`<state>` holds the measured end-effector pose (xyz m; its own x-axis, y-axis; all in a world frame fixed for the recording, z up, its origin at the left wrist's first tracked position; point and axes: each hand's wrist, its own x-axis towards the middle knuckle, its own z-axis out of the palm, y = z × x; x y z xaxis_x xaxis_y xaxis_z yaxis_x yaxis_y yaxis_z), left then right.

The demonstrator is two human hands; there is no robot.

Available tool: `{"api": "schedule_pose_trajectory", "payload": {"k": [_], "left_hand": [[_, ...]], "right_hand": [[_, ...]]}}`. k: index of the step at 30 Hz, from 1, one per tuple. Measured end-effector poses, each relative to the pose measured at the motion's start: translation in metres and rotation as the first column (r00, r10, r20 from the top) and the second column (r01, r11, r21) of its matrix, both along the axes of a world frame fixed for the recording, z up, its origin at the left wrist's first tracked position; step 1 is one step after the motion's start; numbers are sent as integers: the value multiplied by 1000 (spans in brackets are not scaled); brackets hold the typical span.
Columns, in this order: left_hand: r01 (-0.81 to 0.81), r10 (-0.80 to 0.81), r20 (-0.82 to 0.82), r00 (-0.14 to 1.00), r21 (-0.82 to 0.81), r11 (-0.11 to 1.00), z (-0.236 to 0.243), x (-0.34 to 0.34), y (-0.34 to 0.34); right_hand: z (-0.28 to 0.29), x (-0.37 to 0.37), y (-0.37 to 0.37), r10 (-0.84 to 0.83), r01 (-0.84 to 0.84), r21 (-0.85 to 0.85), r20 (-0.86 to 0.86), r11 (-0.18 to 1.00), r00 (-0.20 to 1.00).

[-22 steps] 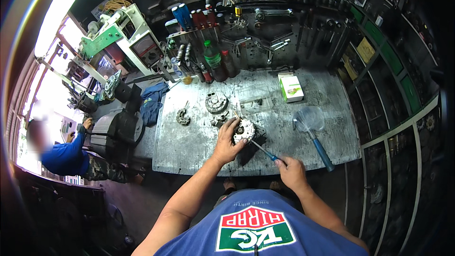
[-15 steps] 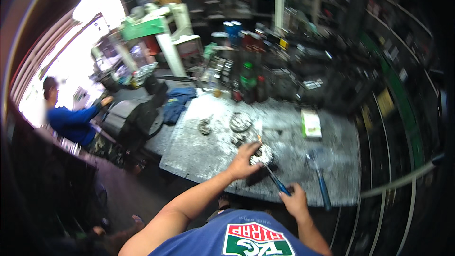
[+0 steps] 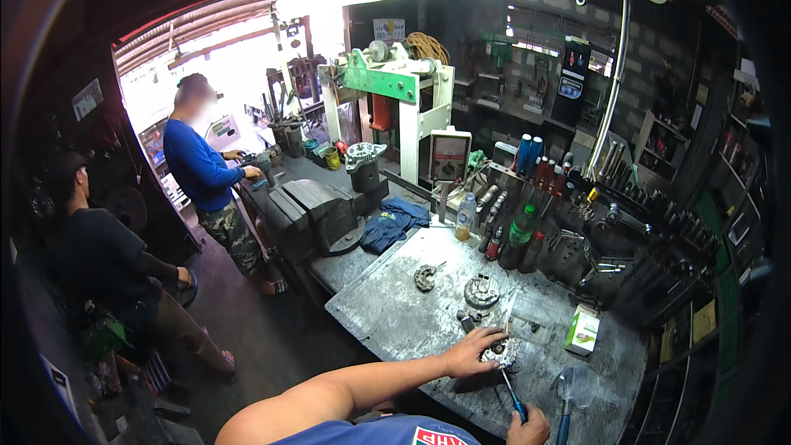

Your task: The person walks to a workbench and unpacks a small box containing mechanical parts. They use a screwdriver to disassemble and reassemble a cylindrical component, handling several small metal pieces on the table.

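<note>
My left hand (image 3: pixel 471 354) rests on a round silver metal housing (image 3: pixel 500 352), its fingers curled over the far side and holding it on the metal bench (image 3: pixel 395 305). In my right hand (image 3: pixel 528 426) is a screwdriver (image 3: pixel 516 400) with a blue handle, its thin shaft reaching to the near edge of the housing. A thin copper-coloured piece (image 3: pixel 507 326) sticks up beyond the housing. Further off lie a round metal cover (image 3: pixel 481 291) and a small curved metal part (image 3: pixel 425 278). To the right is a clear-headed tool (image 3: pixel 578 385) with a blue handle.
A green and white box (image 3: pixel 582 330) stands at the right. Bottles, including a green one (image 3: pixel 521 227), line the far edge. A blue cloth (image 3: pixel 395 225) and a vise (image 3: pixel 311 206) are at left. One person (image 3: pixel 198 152) works there; another (image 3: pixel 103 255) sits nearby.
My view has swung up and left, so the bench sits lower and the people and vise show more fully. Both hands keep their places at the housing and screwdriver.
</note>
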<state>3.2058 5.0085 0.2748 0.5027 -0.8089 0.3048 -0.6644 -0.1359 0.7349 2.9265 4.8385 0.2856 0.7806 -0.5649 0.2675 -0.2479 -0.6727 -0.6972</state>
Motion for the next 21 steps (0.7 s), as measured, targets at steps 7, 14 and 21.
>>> {"api": "schedule_pose_trajectory", "payload": {"k": [7,14,21], "left_hand": [[16,-15,-11,1000,31,999,2,1,1],[-2,2,-11,1000,-13,1000,1,1,-1],[7,-7,-5,1000,-2,1000,-1,2,0]], "right_hand": [[10,0,-7,229,219,974,-227,60,947],[26,-4,24,-117,100,-95,-205,990,972],[23,4,0,235,173,977,-141,-121,962]]}}
